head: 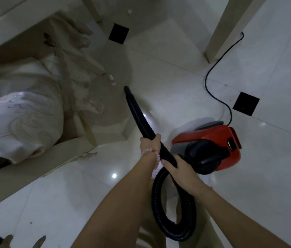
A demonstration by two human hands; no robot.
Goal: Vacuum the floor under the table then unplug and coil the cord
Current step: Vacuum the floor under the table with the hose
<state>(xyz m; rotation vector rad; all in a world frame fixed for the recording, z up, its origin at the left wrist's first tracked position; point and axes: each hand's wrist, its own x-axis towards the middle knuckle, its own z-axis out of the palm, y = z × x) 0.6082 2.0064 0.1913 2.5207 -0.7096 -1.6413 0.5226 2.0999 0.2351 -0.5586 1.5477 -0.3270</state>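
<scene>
Left hand (149, 144): fingers wrapped tight round the black vacuum tube (137, 113), nozzle end pointing to 11 o'clock; can't tell if it touches the floor. Right hand (178, 170): fingers curled round the ribbed hose (156, 197) just behind the left, and the hose loops down toward 6 o'clock. Red canister vacuum (210, 140) sits on the white tile floor (159, 72) at 3 o'clock of the hands. Black cord (206, 79) runs from it toward 1 o'clock, past a bench leg (225, 31). Paper scraps (111, 79) lie beyond the nozzle. Both forearms are extended forward, with a bead bracelet (152, 154) on the left wrist.
</scene>
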